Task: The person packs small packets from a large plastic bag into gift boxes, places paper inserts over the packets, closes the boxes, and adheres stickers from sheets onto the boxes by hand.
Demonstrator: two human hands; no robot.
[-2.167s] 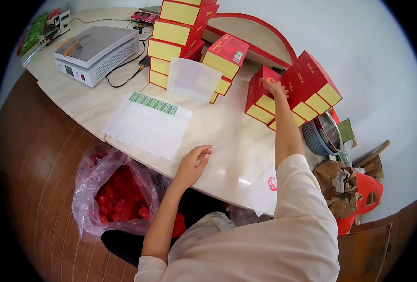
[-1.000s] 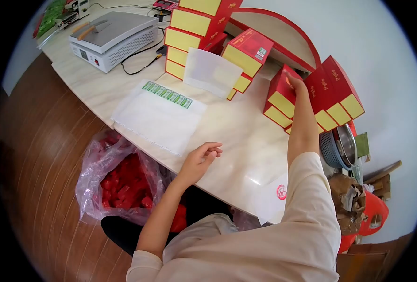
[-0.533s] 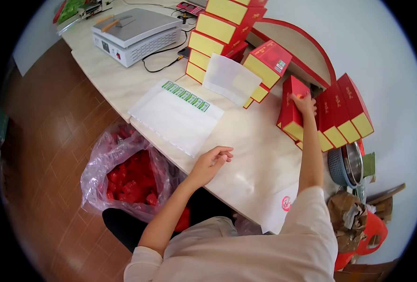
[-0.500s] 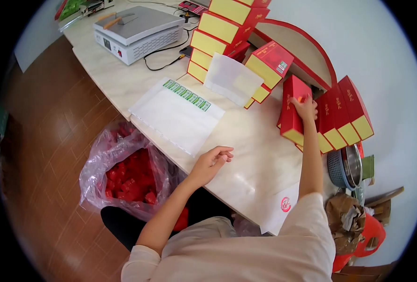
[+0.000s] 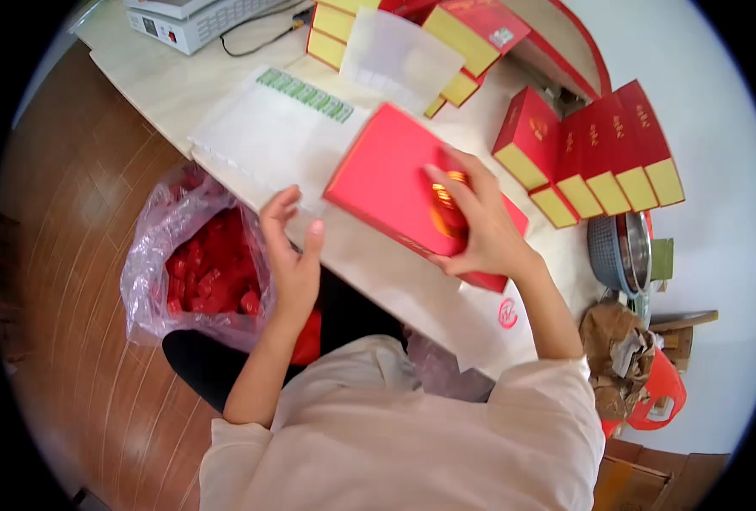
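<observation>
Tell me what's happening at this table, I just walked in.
A person is working at a table with bare hands. The right hand grips a red box from above, while the left hand is empty, open and near the box. A white sheet with green stickers along one edge lies on the table. More boxes stand at the far right, and a plastic bag of red things is beside the person's leg.

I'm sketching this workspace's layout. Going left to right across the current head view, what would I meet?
Translucent plastic bag holding red packets → bare left hand → red rectangular box with a gold emblem, held by the right hand → blue-grey round basket.
</observation>
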